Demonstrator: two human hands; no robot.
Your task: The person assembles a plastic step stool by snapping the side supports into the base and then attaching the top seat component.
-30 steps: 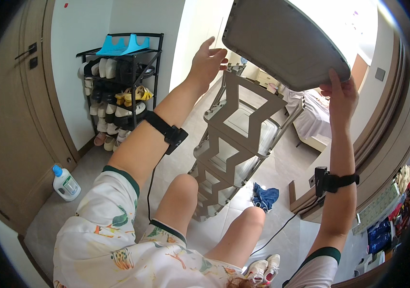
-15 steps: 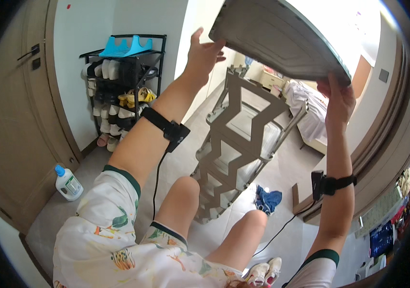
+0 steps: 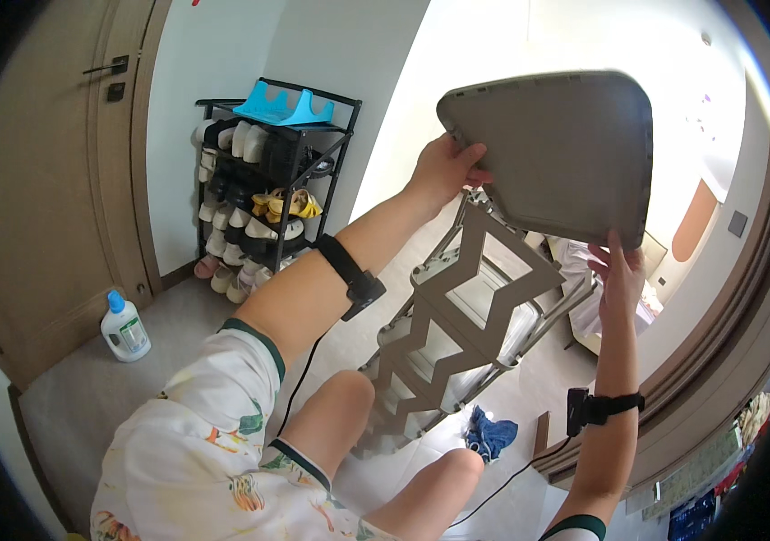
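Observation:
Both of my hands hold up a grey plastic panel [image 3: 574, 153] with rounded corners and a raised rim, its broad ribbed-edged face turned toward me. My left hand [image 3: 446, 171] grips its lower left edge, thumb on the near face. At the lower right corner, my right hand [image 3: 621, 275] has its fingers on the rim. Just below the panel stands a tall grey-beige rack [image 3: 459, 317] with a zigzag side frame and several pale shelves. The panel hides part of the rack's top, so I cannot tell whether they touch.
At left, a black shoe rack [image 3: 287, 194] bears several shoes and a blue plastic piece [image 3: 285, 110]. A white bottle with a blue cap [image 3: 126, 332] stands by the wooden door [image 3: 51, 180]. Blue cloth [image 3: 491, 435] lies on the floor near my knee. A door frame [image 3: 719, 298] rises at right.
The panel has come down from overhead and tipped more upright, with both hands lowering along with it. My view has shifted, so the rack and shoe rack sit elsewhere in the picture.

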